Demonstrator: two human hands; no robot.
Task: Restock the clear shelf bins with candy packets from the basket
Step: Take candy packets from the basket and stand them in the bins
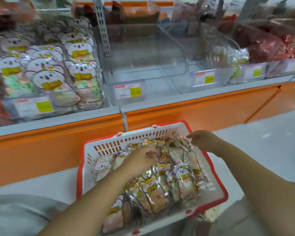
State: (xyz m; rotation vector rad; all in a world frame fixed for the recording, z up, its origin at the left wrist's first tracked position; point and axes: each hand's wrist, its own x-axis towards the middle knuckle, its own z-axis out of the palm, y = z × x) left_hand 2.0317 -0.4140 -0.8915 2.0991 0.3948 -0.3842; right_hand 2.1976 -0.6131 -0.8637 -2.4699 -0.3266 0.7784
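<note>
A white basket with a red rim (pixel 99 147) sits low in front of the shelf, holding several clear candy packets (pixel 153 189) printed with cartoon animal faces. My left hand (pixel 143 158) reaches into the basket, its fingers curled down onto packets near the far side; the view does not show whether it grips one. My right hand (pixel 201 140) hovers over the basket's far right corner with fingers loosely bent, holding nothing. Directly above stands a clear shelf bin (pixel 143 53) with nothing in it. The bin to its left (pixel 61 99) is full of the same packets (pixel 46 77).
A grey shelf ledge (pixel 194 97) with an orange base panel (pixel 41 150) runs across. Price tags (pixel 128 91) hang on the bin fronts. Another clear bin (pixel 216 48) at right holds a few packets; dark red goods (pixel 266 43) lie further right. White floor (pixel 262 133) lies at right.
</note>
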